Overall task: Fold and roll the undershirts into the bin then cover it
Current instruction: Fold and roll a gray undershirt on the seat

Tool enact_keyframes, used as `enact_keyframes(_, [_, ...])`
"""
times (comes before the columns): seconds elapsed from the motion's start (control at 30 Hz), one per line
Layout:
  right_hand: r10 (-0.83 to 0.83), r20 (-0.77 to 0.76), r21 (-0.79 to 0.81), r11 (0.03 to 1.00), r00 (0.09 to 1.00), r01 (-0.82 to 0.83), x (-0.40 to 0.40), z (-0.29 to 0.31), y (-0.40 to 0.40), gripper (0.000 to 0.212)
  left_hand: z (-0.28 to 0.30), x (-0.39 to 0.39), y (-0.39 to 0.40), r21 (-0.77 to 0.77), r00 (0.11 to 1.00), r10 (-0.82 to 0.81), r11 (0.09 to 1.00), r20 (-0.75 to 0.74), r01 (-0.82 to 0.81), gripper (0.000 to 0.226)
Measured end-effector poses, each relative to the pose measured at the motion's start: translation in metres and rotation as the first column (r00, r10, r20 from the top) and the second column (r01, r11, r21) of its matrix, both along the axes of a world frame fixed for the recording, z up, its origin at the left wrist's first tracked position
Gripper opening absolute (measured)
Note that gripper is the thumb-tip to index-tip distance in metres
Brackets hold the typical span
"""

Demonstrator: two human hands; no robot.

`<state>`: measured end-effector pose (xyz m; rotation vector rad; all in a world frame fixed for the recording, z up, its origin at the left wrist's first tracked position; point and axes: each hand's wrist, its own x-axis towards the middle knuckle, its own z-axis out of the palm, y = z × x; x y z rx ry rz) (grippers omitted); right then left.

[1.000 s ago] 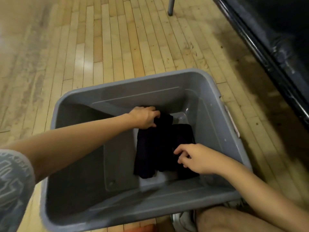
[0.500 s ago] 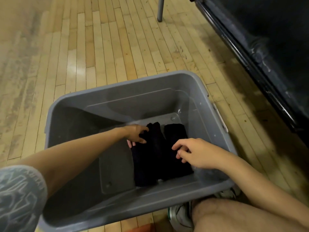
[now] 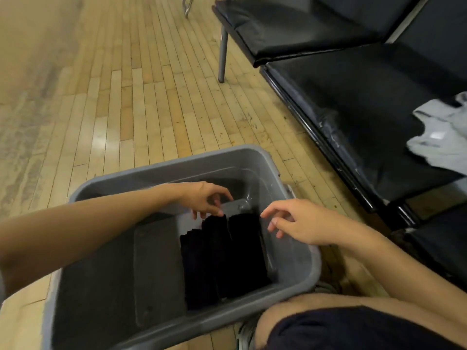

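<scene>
A grey plastic bin (image 3: 293, 281) stands on the wooden floor in front of me. Two dark rolled undershirts (image 3: 225, 256) lie side by side on its bottom at the right. My left hand (image 3: 206, 199) hovers above their far end, fingers loosely curled and holding nothing. My right hand (image 3: 295, 221) hangs over the bin's right side, fingers relaxed and empty. A light grey undershirt (image 3: 439, 140) lies crumpled on the black bench seat at the right. No lid is in view.
A row of black padded bench seats (image 3: 353, 102) runs along the right, with a metal leg (image 3: 222, 59) on the floor. My bare knee and dark shorts (image 3: 341, 327) are at the bottom right, beside the bin. Open wooden floor (image 3: 113, 97) stretches to the left.
Both hands have let go of the dark undershirts and lifted above them. The view has swung up and right, bringing the bench and the grey undershirt into sight.
</scene>
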<state>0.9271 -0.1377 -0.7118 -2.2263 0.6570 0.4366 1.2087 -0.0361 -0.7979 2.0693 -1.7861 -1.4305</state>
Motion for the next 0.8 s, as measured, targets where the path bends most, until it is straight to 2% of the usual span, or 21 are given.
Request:
enact_keyframes(0.17, [-0.081,0.058,-0.145,0.985,0.995,0.089,-0.050,0.088,-0.018,0.023,0.105,-0.050,-0.045,-0.201,0.989,-0.137,0.972,-0.055,0.123,0.043])
enact_keyframes(0.3, [-0.269,0.131,-0.225,0.929,0.954,0.293,-0.130,0.171,-0.033,0.023,0.205,-0.120,-0.103,-0.380,0.961,-0.276,0.892,-0.031,0.244,0.044])
enact_keyframes(0.47, [-0.541,0.223,-0.389,0.714,0.811,0.583,-0.263,0.249,-0.051,0.019,0.286,-0.251,-0.181,-0.577,0.880,-0.474,0.713,0.024,0.399,0.035])
enact_keyframes(0.6, [-0.728,0.323,-0.350,0.502,0.605,0.791,-0.365,0.280,-0.054,0.025,0.324,-0.365,-0.220,-0.660,0.822,-0.569,0.613,0.012,0.434,0.033])
enact_keyframes(0.7, [-0.789,0.380,-0.333,0.370,0.483,0.867,-0.431,0.288,-0.051,0.026,0.341,-0.448,-0.237,-0.692,0.775,-0.632,0.552,0.016,0.464,0.033])
enact_keyframes(0.8, [-0.820,0.365,-0.409,0.284,0.440,0.868,-0.480,0.283,-0.049,0.024,0.353,-0.516,-0.251,-0.678,0.736,-0.677,0.529,0.026,0.511,0.029])
